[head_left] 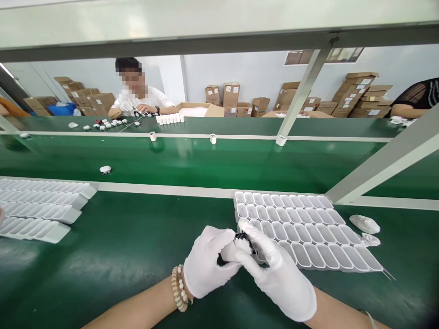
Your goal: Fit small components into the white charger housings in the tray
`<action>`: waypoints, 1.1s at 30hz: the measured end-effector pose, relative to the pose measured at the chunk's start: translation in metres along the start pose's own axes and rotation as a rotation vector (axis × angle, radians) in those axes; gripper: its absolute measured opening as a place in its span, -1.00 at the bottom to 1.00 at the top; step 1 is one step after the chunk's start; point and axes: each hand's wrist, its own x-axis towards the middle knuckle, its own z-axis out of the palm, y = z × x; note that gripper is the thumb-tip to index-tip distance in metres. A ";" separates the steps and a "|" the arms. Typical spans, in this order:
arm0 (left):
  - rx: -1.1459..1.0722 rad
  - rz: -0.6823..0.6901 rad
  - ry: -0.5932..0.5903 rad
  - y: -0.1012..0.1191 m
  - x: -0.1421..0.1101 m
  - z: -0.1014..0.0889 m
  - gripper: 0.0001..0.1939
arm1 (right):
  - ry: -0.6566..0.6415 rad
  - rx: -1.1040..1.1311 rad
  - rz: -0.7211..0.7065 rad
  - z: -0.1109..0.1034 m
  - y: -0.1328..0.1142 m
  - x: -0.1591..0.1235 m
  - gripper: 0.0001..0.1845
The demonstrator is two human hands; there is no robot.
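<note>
My left hand (211, 260), in a white glove with beaded bracelets at the wrist, grips a small white plastic housing (230, 251) from the left. From the other side my right hand (274, 269), also gloved, closes its thumb and fingers on a black part (243, 236) at the end of that housing. The two pieces touch, partly hidden by the fingers, and I cannot tell how far one sits inside the other. Just beyond my right hand stand rows of white open-topped housings (302, 228), packed side by side on the green table.
More white housings (41, 205) stand in rows at the left. Tweezers (388, 274) and crumpled white items (365, 224) lie at the right. A green conveyor belt (192, 160) carries a white piece (105, 169). Metal posts (387, 160) slant overhead. A co-worker (144, 100) sits opposite.
</note>
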 end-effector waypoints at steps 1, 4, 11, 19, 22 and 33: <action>0.002 -0.013 0.009 -0.001 -0.001 0.001 -0.61 | 0.021 0.008 0.015 0.002 0.002 -0.002 -0.56; -0.016 -0.002 0.026 -0.005 -0.004 0.003 -0.59 | 0.077 0.027 -0.038 0.007 0.007 -0.005 -0.49; -0.017 -0.003 0.043 -0.008 -0.005 0.004 -0.56 | 0.032 -0.109 -0.176 0.016 0.007 -0.009 -0.36; -0.019 0.036 -0.132 -0.009 -0.008 0.004 -0.28 | -0.043 -0.008 -0.048 -0.003 -0.001 0.003 -0.46; 0.002 0.082 -0.161 -0.013 -0.012 0.005 -0.29 | -0.272 0.149 -0.039 -0.015 -0.002 0.009 -0.59; -0.097 0.019 -0.277 -0.007 0.005 0.003 -0.89 | -0.365 0.231 0.045 -0.007 -0.004 -0.004 -0.58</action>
